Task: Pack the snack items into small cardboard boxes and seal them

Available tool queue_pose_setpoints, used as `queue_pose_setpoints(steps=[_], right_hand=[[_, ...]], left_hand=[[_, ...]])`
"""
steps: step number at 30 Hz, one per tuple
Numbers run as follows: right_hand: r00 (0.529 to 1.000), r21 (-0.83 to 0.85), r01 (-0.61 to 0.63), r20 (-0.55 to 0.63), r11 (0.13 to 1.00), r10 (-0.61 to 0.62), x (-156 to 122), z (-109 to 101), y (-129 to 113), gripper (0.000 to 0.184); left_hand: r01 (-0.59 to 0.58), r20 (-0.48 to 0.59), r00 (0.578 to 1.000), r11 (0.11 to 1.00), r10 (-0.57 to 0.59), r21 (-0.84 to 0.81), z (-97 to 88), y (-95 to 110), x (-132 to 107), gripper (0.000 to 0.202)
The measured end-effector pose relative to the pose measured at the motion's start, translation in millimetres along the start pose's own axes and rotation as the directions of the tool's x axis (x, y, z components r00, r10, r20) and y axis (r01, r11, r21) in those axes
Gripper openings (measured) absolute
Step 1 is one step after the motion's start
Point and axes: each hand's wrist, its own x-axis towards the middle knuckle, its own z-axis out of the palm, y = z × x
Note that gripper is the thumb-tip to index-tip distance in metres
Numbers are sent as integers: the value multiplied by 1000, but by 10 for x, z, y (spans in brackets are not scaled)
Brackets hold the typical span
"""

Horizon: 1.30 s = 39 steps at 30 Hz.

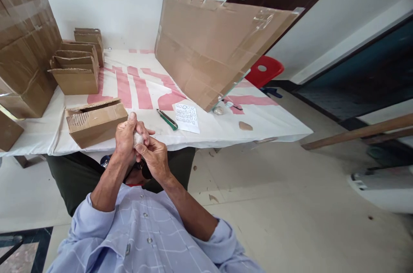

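My left hand [124,137] is curled around a small whitish, glossy object [138,138], with the thumb pointing up. From the other side, the thumb and fingers of my right hand [155,154] pinch the same object. Much of it is covered by the fingers, so its kind does not show. Both hands are above my lap at the table's front edge. Just left of them stands a small cardboard box [100,128], its top partly open. To their right lie a green-handled utility knife [167,119] and a paper sheet with printed small shapes [187,117].
A large cardboard sheet [213,44] leans upright on the cloth-covered table [274,124]. Big boxes [26,49] and several small open boxes [75,77] stand at the left. A clear roundish item [218,110] and a brown scrap [245,126] lie right. Behind is a red chair [266,70].
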Motion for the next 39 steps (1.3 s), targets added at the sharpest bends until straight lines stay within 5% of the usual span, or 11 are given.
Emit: queue_pose_setpoints(steps=[4,7,12,17,21,27,34,39], right_hand=[[996,42,-56,78,998,52,3,-77,71,70],[993,150,-109,70,983,99,-14,-65,125,66],[994,263,-98,63,960,84,-23,0,132,61],[980,209,-156,152,965,125,1,-102,120,63],[987,167,-139,100,976,123,18,-153,139,65],[988,249,-150,67,957,138,104,-58,186,72],[992,191,-120,55,974,111,145,-230,107,61],[991,220,-137,42,966,131,135,-393,142,63]], left_hand=[[46,137,988,983,-71,180,-136,38,-10,78],[42,257,964,992,-73,123,-200,50,-9,97],[-70,107,992,997,68,18,-159,19,-88,80],[-28,84,996,970,8,240,-133,4,-154,74],[15,134,990,963,-53,269,-137,17,-132,74],[-144,87,988,967,128,210,-163,-53,-95,57],[-140,106,988,935,111,327,-158,-123,-34,46],[-19,121,993,964,-13,265,-73,-203,-14,52]])
